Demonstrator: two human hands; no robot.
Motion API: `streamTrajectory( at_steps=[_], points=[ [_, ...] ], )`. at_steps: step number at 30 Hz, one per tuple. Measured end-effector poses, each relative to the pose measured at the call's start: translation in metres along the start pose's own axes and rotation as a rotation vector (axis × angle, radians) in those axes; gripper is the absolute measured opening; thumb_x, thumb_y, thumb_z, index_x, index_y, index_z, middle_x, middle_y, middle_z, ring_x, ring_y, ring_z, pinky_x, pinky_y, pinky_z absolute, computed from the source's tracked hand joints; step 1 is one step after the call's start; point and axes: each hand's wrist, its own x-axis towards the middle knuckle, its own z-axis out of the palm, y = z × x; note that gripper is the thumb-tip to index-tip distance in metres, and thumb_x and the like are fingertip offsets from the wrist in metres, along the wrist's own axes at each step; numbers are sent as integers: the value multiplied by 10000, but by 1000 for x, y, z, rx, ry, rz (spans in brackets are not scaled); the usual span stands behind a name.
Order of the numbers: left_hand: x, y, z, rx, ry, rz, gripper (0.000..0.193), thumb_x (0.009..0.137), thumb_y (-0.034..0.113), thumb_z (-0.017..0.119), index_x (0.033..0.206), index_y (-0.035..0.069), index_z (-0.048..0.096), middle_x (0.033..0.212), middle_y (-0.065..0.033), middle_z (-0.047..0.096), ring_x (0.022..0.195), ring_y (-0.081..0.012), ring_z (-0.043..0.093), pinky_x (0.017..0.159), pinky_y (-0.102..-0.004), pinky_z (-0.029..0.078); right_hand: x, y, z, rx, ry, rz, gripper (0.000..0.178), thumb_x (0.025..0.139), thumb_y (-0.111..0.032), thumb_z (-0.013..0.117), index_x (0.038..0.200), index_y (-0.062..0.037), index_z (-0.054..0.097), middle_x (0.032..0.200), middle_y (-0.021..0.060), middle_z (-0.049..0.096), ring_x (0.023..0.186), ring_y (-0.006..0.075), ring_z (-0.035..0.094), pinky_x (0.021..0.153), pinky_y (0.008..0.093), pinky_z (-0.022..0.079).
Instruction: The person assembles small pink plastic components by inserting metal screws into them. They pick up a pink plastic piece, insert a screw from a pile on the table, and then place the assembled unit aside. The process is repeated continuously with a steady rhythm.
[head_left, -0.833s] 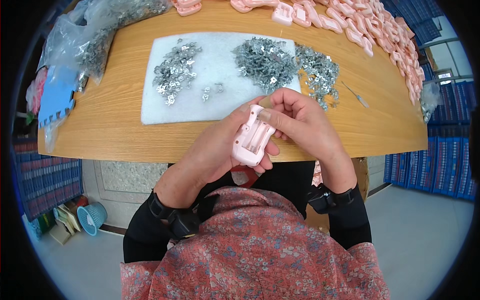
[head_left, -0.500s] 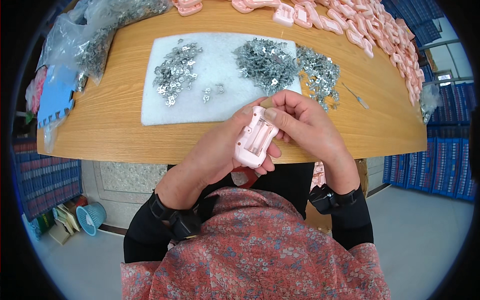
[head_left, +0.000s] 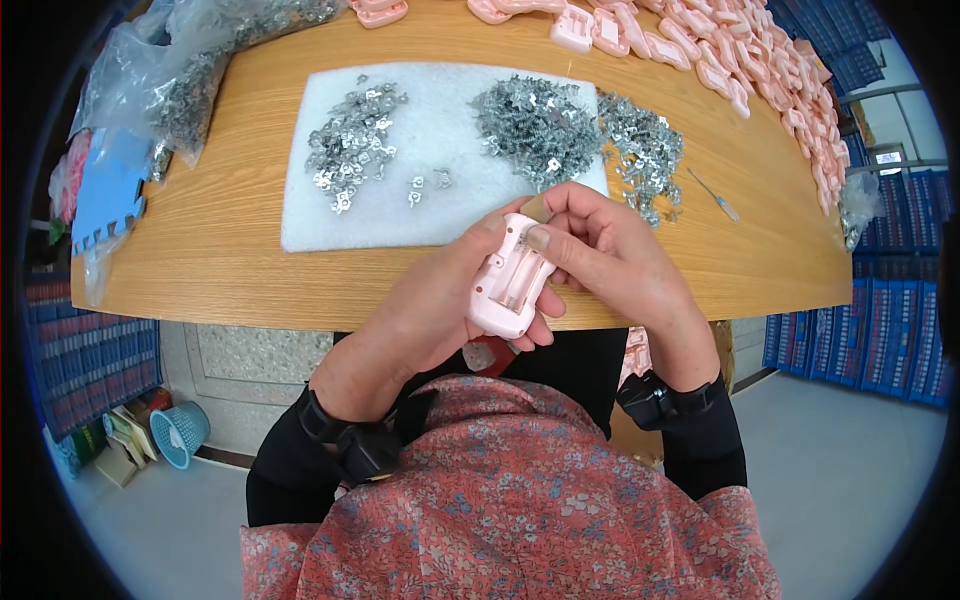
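Observation:
My left hand is wrapped round a pink plastic housing, its long open battery compartment facing up. The housing is tilted, its top end leaning right, just above the table's near edge. At that top end my right hand is closed, thumb pressed on the upper end of the compartment and fingers curled behind. Whether a small metal piece sits under the thumb is hidden. A tan band wraps one of the fingers there. Ahead lies a white foam mat with a left pile of flat metal battery contacts and a right pile of spring contacts.
More metal contacts spill beside the mat, near a thin screwdriver-like tool. Pink housings are heaped at the far right. Plastic bags of metal parts and a blue foam tile occupy the left side of the wooden table.
My right thumb has shifted slightly at the top of the compartment. Both hands and the housing otherwise stay in nearly the same place.

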Motion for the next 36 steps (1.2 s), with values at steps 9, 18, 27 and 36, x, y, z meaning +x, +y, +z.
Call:
streamTrajectory(
  at_steps=[9,18,27,36],
  points=[
    [4,-6,-1,51,-6,28,595,1076,437,235,1557,93,177,944,-160,648,721,-231,678,630,-328,577,-1,4,2,13,173,-106,182,945,-188,662,1004,-19,628,782,14,612,688,52,528,625,250,446],
    [3,-8,-3,-29,7,51,622,1076,430,263,1573,90,108,993,-154,643,750,-249,681,640,-345,590,-10,-6,14,-674,344,-591,210,760,-16,704,955,-51,637,883,123,633,837,330,618,728,413,510],
    [1,-9,-3,-27,23,2,640,1070,438,289,1571,84,107,1031,-159,630,768,-252,678,654,-363,592,-9,-11,11,-677,264,-516,173,812,-20,711,973,-30,649,833,71,638,766,199,640,686,316,501],
    [-1,-3,-3,-39,-8,-1,635,1071,434,271,1582,110,78,959,-178,644,745,-272,681,660,-373,591,-14,-17,5,-599,359,-421,167,857,-29,656,1024,-21,650,889,40,683,769,111,593,705,267,469]
  ],
)
